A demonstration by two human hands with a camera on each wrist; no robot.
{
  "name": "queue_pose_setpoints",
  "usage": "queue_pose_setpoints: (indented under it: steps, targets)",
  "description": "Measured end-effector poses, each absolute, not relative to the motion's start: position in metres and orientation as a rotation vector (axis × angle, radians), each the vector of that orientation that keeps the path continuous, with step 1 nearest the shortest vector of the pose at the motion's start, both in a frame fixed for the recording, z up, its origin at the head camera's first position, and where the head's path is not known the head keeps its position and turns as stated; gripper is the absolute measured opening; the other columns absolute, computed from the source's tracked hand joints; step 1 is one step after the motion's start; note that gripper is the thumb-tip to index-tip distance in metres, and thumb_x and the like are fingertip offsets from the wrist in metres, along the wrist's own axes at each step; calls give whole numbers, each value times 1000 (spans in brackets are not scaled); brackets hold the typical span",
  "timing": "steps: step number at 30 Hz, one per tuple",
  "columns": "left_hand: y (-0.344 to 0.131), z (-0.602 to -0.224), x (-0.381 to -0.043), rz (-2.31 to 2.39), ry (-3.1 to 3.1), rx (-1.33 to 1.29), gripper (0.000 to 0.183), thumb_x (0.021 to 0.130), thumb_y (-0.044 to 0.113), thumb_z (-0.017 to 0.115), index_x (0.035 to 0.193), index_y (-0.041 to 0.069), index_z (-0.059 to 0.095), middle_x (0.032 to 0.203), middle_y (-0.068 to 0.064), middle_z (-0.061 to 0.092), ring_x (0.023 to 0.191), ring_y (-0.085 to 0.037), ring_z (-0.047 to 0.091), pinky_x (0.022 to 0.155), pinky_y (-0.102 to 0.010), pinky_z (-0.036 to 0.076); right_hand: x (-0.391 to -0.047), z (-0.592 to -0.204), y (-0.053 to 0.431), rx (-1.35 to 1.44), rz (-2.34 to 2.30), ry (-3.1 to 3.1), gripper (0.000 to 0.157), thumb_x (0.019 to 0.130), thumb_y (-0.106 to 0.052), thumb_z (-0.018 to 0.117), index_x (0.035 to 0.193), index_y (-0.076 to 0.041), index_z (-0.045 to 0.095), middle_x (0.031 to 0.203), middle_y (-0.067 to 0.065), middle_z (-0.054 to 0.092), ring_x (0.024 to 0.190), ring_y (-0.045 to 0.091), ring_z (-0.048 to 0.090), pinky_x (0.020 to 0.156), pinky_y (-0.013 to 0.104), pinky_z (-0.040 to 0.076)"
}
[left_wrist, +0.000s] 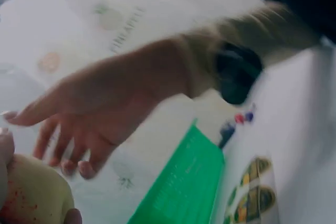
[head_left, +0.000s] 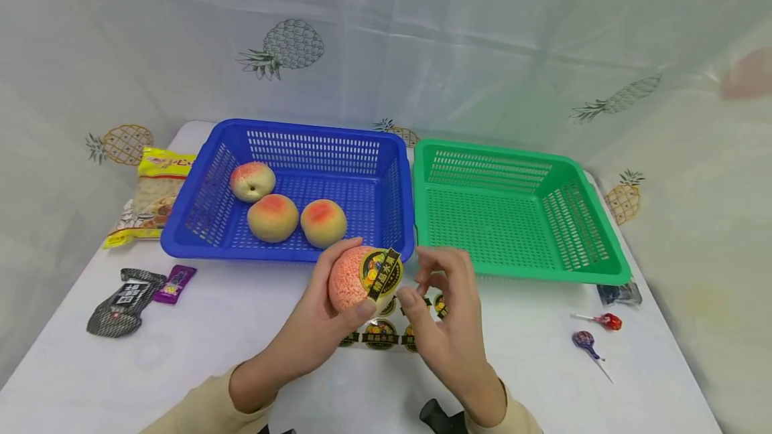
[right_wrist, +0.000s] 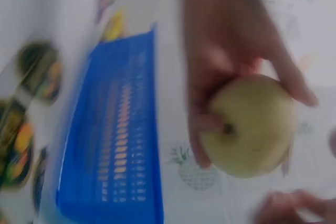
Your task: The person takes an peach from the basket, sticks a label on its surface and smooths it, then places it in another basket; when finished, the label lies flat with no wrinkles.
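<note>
My left hand (head_left: 313,327) holds a peach (head_left: 346,281), red and speckled on the side toward the head camera. A round black-and-gold fruit sticker (head_left: 381,274) sits on that side, near the thumb. In the right wrist view, the pale underside of the peach (right_wrist: 257,129) shows its stem pit, with fingers wrapped about it. My right hand (head_left: 451,327) hovers just right of the peach, apart from it. Its fingers are loosely bent, and the left wrist view shows nothing in that hand (left_wrist: 110,93). Beneath both hands lies a sheet of matching stickers (head_left: 380,335), partly hidden.
Three peaches (head_left: 273,218) lie in a blue basket (head_left: 289,254) behind my left hand. Right beside it stands a green basket (head_left: 488,233). Snack packets (head_left: 159,189) and a black wrapper (head_left: 124,303) lie at left, lollipops (head_left: 609,321) at right.
</note>
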State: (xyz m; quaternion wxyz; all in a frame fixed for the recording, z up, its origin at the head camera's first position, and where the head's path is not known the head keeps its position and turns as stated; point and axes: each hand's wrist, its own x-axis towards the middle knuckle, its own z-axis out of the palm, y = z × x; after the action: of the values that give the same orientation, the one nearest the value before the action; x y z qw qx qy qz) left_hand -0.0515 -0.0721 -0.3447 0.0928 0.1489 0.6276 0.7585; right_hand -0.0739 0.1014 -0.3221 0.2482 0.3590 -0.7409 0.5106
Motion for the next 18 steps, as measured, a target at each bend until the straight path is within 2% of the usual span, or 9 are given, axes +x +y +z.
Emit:
queue_pose_setpoints:
  steps: [3, 6, 9, 12, 18]
  targets:
    - [-68, -347, -49, 2196, 1965, 522, 69, 85, 11, 58, 137, 27, 16, 135, -2, 25, 116, -24, 40, 84, -31, 47, -74, -323, 105, 769, 1676, -2387, 44, 86, -39, 53, 125, -22, 41, 94, -1, 41, 79, 13, 46, 65, 26, 47]
    - [-65, -348, -47, 2157, 2026, 593, 70, 84, 13, 59, 137, 26, 15, 134, 0, 25, 117, -21, 39, 86, -31, 45, -75, -323, 103, 732, 1784, -2567, 42, 84, -41, 55, 123, -28, 42, 100, -2, 45, 83, 14, 51, 65, 29, 49]
    - [-62, -348, -46, 2169, 2065, 634, 70, 83, 11, 60, 136, 24, 17, 132, 0, 29, 116, -20, 40, 87, -31, 45, -76, -324, 100, 731, 1894, -2558, 33, 85, -31, 58, 115, -24, 46, 111, -1, 51, 86, 18, 56, 63, 30, 51]
    - [-59, -347, -45, 2214, 2071, 642, 68, 82, 8, 60, 135, 21, 20, 129, -1, 32, 113, -21, 43, 84, -32, 47, -77, -326, 97, 763, 2055, -2421, 24, 86, -20, 57, 106, -14, 47, 109, 6, 52, 85, 21, 59, 63, 33, 52]
    - [-60, -342, -42, 2301, 2045, 620, 64, 80, 4, 59, 132, 19, 24, 126, -4, 37, 108, -23, 46, 81, -32, 48, -78, -325, 92, 905, 2281, -2200, 15, 92, -14, 45, 103, -4, 43, 96, 13, 44, 77, 19, 58, 56, 35, 52]
